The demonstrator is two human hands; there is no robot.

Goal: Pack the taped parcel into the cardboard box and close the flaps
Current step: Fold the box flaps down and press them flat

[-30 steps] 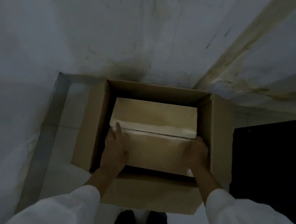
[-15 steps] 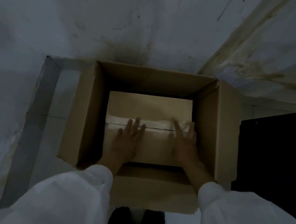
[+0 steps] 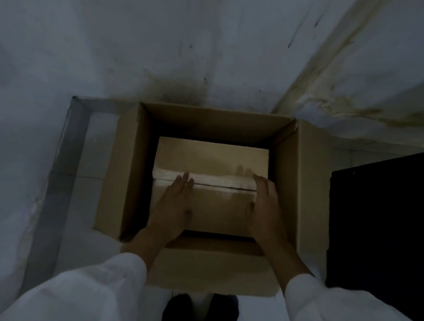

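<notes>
Head view, nearest me, showed dark shoes (image 3: 200, 314) between two white sleeves (image 3: 95, 289). Past them lay the box's (image 3: 285, 183) near flap (image 3: 214, 270), folded outward and flat. I saw both hands reaching into the box: the left hand (image 3: 174, 208) lay flat, fingers out, palm down on the parcel (image 3: 212, 160); the right hand (image 3: 265, 212) rested open on its right end, fingers slightly curled, gripping nothing. The parcel sat inside the box, its tape (image 3: 219, 180) running left to right. Side flaps stood open. Farther off was a stained wall (image 3: 165, 39).
</notes>
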